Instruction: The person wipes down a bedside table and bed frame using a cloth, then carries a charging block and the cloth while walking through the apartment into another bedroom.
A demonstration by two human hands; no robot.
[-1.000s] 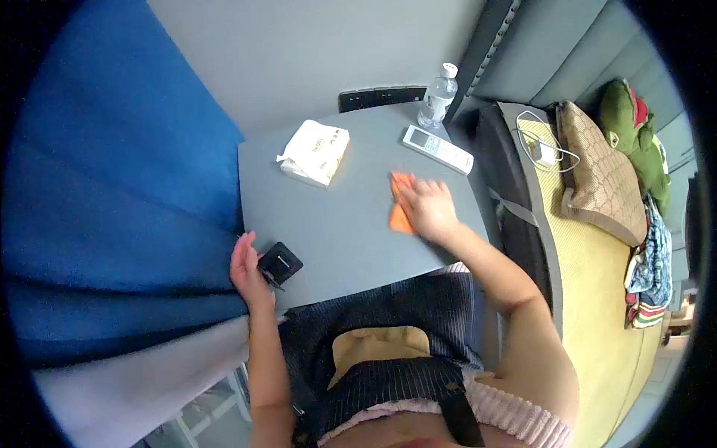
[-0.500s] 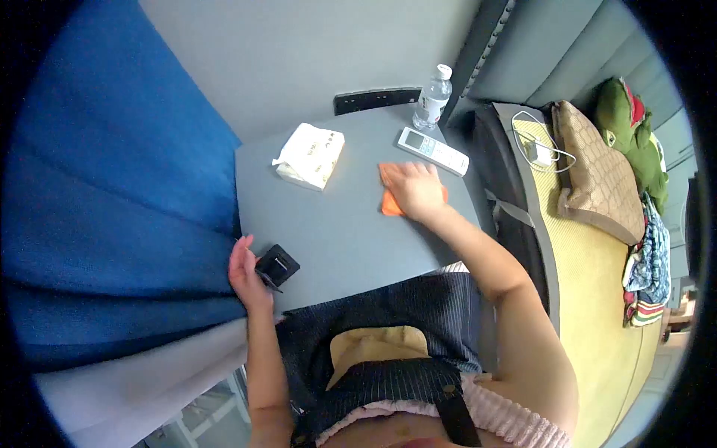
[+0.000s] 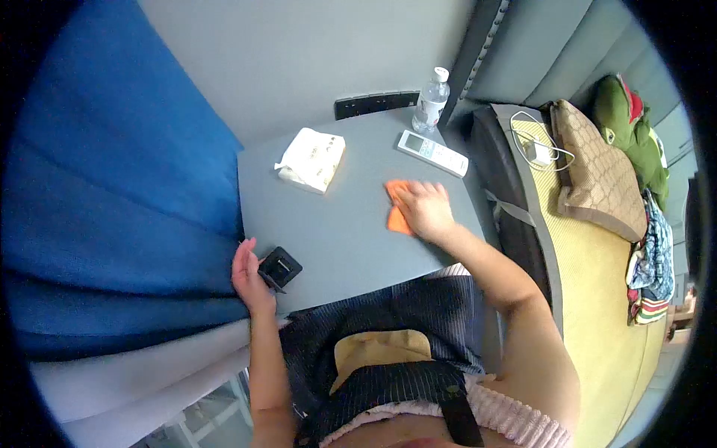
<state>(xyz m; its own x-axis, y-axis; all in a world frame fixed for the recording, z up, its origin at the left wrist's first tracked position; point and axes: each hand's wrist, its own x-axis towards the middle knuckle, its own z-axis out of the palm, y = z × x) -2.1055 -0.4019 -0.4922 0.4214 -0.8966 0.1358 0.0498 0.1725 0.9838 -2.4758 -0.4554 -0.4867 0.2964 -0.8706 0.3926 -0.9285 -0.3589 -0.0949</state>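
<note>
Cloth: orange, on the grey table (image 3: pixel 328 231), right of its middle, partly covered by the right hand (image 3: pixel 429 209).
Cloth's feel: probably light, soft and limp, with nothing to break; it would likely crumple rather than slip. The uncovered left edge looks the easiest place to take hold.
Cloth's direction: the visible strip runs roughly from the far side of the table toward the person, one corner pointing away; the covered part hides the full long axis.
Right hand: laid over the cloth, fingers forward; whether they pinch it, I cannot tell.
Left hand: loosely open at the table's left edge, just beside a black box (image 3: pixel 281 267); contact is unclear.
Remote: white remote control (image 3: pixel 433 153) lying slantwise beyond the right hand.
Bottle: clear bottle (image 3: pixel 431 104), upright near the far right corner.
Tissues: white tissue pack (image 3: pixel 311 160), far left of the cloth.
Curtain: blue curtain (image 3: pixel 134 187) along the left.
</note>
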